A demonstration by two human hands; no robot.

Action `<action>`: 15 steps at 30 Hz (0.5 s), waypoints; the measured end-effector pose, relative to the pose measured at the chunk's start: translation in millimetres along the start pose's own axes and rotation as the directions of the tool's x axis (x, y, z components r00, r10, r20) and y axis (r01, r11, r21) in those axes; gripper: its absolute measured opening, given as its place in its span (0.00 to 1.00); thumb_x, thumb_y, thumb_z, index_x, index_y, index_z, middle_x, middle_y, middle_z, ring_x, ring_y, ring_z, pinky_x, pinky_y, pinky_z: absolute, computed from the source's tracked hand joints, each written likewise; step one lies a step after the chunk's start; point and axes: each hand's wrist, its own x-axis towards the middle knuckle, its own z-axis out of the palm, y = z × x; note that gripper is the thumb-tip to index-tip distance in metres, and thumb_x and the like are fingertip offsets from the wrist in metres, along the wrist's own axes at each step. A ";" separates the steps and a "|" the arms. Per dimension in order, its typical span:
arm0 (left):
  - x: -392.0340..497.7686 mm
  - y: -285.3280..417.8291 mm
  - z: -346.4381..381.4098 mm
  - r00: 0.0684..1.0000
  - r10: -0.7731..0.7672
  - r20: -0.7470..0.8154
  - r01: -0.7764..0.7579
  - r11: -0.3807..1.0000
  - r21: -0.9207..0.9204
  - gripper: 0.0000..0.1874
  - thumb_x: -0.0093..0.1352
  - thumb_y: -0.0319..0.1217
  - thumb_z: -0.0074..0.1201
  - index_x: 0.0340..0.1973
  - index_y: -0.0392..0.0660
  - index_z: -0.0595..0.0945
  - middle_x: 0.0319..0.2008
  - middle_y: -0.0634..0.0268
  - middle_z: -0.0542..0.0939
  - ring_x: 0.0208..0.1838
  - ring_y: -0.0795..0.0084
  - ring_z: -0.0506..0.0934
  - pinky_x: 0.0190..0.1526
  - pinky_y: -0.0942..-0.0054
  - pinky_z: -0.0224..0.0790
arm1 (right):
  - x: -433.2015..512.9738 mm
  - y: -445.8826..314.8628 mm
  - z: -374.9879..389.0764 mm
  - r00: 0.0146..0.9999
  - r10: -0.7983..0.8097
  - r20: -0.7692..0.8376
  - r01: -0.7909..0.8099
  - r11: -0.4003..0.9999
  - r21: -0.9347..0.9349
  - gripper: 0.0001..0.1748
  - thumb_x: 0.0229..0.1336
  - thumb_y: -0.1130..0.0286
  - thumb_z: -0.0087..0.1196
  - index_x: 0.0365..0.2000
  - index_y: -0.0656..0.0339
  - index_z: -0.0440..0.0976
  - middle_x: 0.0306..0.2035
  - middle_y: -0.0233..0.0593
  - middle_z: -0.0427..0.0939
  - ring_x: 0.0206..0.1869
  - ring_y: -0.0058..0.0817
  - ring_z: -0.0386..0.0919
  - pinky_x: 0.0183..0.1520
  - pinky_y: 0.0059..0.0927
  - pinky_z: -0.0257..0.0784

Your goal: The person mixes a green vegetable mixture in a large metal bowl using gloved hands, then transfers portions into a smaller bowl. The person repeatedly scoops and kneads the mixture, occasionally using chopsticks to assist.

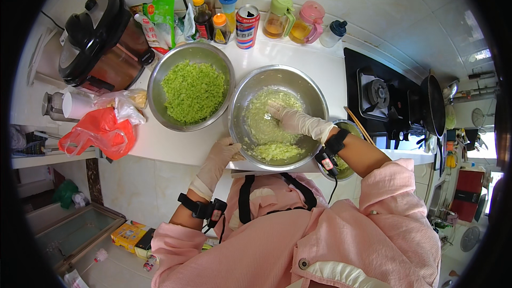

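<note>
Both my hands wear pale, thin gloves. My right hand reaches into a large steel bowl, its fingers in a wet, pale green chopped mixture; whether they grip any of it cannot be told. At the bowl's lower left rim is my left hand, its fingers on the rim. A second steel bowl, up and to the left, holds finely chopped bright green vegetable. Partly hidden under my right forearm, a smaller steel bowl has green bits in it.
Bottles, a drink can and oil jugs line the wall. An electric pressure cooker stands left, with a red plastic bag below it. Wooden chopsticks lie beside the black gas hob. A frying pan is farther right.
</note>
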 end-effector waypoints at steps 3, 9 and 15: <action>-0.4 0.8 -0.2 1.000 -0.008 0.008 0.008 1.000 0.001 0.12 0.64 0.26 0.45 0.41 0.33 0.74 0.31 0.59 0.78 0.29 0.72 0.78 0.31 0.80 0.71 | -9.4 -8.6 1.9 0.994 -0.024 0.103 0.025 1.000 -0.010 0.33 0.52 0.68 0.43 0.59 0.61 0.48 0.63 0.47 0.44 0.64 0.41 0.44 0.64 0.32 0.44; -2.1 3.2 -0.6 0.999 -0.028 0.028 0.026 0.998 0.052 0.15 0.65 0.30 0.46 0.45 0.37 0.73 0.33 0.60 0.78 0.31 0.72 0.78 0.34 0.80 0.70 | -25.7 -23.9 15.3 0.953 -0.160 0.257 0.232 0.930 -0.285 0.34 0.51 0.71 0.44 0.59 0.57 0.49 0.62 0.47 0.46 0.62 0.40 0.51 0.63 0.29 0.47; -0.4 3.4 -2.0 0.999 -0.040 0.034 0.036 0.993 0.112 0.14 0.65 0.30 0.45 0.45 0.37 0.73 0.32 0.60 0.78 0.30 0.73 0.78 0.32 0.80 0.71 | -44.6 -28.5 21.0 0.880 -0.147 0.452 0.128 0.989 0.072 0.36 0.47 0.78 0.43 0.59 0.55 0.48 0.59 0.48 0.54 0.57 0.42 0.60 0.59 0.29 0.55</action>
